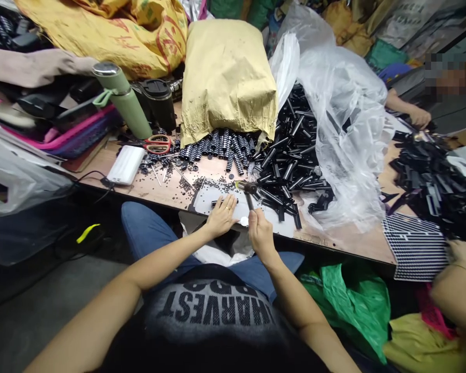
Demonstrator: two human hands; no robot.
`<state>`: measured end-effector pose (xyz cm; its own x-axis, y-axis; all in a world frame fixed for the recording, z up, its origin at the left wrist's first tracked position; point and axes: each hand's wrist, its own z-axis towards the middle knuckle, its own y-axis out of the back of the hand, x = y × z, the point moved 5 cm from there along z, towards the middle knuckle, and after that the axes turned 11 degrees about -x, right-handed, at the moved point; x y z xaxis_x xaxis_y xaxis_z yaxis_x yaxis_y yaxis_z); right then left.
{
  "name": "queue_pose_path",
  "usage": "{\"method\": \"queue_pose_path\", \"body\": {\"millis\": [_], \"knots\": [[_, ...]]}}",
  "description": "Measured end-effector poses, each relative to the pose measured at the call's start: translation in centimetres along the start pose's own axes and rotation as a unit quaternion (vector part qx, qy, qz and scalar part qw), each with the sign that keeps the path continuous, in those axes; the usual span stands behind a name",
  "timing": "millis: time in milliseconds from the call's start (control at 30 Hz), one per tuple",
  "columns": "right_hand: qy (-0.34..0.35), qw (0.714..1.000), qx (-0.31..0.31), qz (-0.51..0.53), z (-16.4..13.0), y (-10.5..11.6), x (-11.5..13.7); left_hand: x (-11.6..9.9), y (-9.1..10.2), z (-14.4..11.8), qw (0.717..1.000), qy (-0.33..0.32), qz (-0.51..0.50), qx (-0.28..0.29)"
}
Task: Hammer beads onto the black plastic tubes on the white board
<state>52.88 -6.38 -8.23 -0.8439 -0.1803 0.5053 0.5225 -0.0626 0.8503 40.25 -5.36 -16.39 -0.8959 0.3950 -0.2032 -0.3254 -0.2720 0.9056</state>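
at the near edge of the bench (159, 194), right in front of your lap, your two hands are on one small job: your right hand (261, 234) is wrapped tight around the handle of a small hammer (248, 192), and your left hand (222, 215) lies flat with fingers spread, seeming to pin a small dark part (216, 202) to the white work plate (209, 198). what exactly sits under your fingertips is too small to tell.

judging by the pose, you are at the tapping step, seating or pinning a piece before it joins the rest. the next move calls for a short, straight stroke with the head, with your left fingers clear of the strike point and the part held from sliding.

the hammer's long axis runs near to far, nearly straight away from you with a slight lean to the left; the handle end is in your fist and the head points far, lying crosswise just near the heap of black tubes (291, 155) spilling from the clear plastic bag (345, 119). the head seems to hover just above the plate rather than rest on it, though i cannot be sure.

beyond, ribbed black pieces (225, 145) pour from a tan paper sack (227, 77); red-handled scissors (157, 145) lie to the far left. another person's hand (464, 256) works at the right edge.
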Motion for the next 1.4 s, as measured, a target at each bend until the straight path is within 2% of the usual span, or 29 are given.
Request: {"method": "queue_pose_path", "body": {"millis": [33, 100, 167, 233, 367, 433, 500, 567, 633, 667, 767, 867, 967, 1100, 1167, 1233, 1267, 1300, 1333, 1367, 1400], "knots": [[0.018, 1.0, 0.005, 0.01, 0.0, -0.4, 0.9, -0.3, -0.3, -0.2, 1.0, 0.001, -0.003, 0.004], [0.051, 0.997, 0.064, -0.004, -0.1, -2.2, 2.2, -0.4, -0.7, -0.4, 1.0, 0.0, -0.011, 0.006], [0.071, 0.987, 0.139, -0.042, -0.1, -4.0, 2.6, -0.1, -0.8, -0.1, 1.0, -0.011, -0.025, 0.001], [0.072, 0.981, 0.165, -0.065, 0.1, -4.7, 2.4, 0.4, -0.6, 0.6, 0.999, -0.013, -0.042, 0.006], [0.04, 0.993, 0.088, -0.073, 1.2, -2.4, 0.5, 1.1, 0.5, 1.4, 0.995, 0.063, -0.061, 0.052], [0.027, 0.994, 0.059, -0.092, 1.6, -1.2, -1.6, 0.5, 1.3, 1.2, 0.992, 0.052, -0.091, 0.072], [0.018, 0.992, 0.047, -0.117, 1.6, -0.8, -4.0, 0.7, 2.0, 1.8, 0.989, 0.053, -0.123, 0.067], [0.016, 0.99, 0.031, -0.133, 1.6, -0.9, -6.3, 2.8, 2.5, 4.0, 0.982, 0.136, -0.131, 0.022], [0.031, 0.99, 0.001, -0.136, 1.8, -1.1, -7.5, 5.8, 2.5, 7.7, 0.964, 0.227, -0.133, -0.044], [0.044, 0.99, -0.016, -0.133, 2.1, -1.3, -7.6, 7.2, 2.1, 9.9, 0.955, 0.26, -0.132, -0.06], [0.076, 0.986, -0.048, -0.137, 3.9, -1.8, -6.5, 10.0, 0.1, 15.6, 0.927, 0.341, -0.145, -0.06], [0.066, 0.984, -0.027, -0.164, 6.6, -2.7, -5.4, 10.5, -1.5, 18.3, 0.911, 0.369, -0.178, -0.051], [0.041, 0.988, -0.003, -0.152, 8.7, -3.1, -5.3, 10.5, -1.6, 17.4, 0.908, 0.367, -0.199, -0.046], [0.038, 0.995, 0.003, -0.089, 9.9, -2.3, -5.4, 10.5, 0.7, 12.8, 0.901, 0.351, -0.25, -0.044], [0.061, 0.996, 0.051, -0.029, 10.3, -2.1, -4.5, 9.5, 2.2, 10.4, 0.901, 0.303, -0.309, -0.041], [0.091, 0.986, 0.128, 0.063, 10.3, -2.3, -2.9, 7.5, 3.2, 8.6, 0.908, 0.21, -0.362, 0.006], [0.097, 0.98, 0.139, 0.107, 10.3, -2.2, -2.1, 6.7, 3.4, 7.7, 0.907, 0.182, -0.378, 0.032], [0.094, 0.979, 0.116, 0.14, 10.2, -2.0, -1.4, 6.3, 3.5, 7.0, 0.901, 0.183, -0.389, 0.05], [0.08, 0.982, 0.061, 0.158, 9.9, -1.7, -1.1, 6.4, 3.4, 6.3, 0.886, 0.214, -0.407, 0.053], [0.056, 0.985, -0.012, 0.16, 9.3, -1.4, -1.1, 6.8, 3.2, 5.7, 0.86, 0.269, -0.433, 0.038], [0.029, 0.985, -0.076, 0.155, 8.3, -1.3, -1.5, 7.3, 3.0, 5.1, 0.821, 0.331, -0.465, 0.014]]}}
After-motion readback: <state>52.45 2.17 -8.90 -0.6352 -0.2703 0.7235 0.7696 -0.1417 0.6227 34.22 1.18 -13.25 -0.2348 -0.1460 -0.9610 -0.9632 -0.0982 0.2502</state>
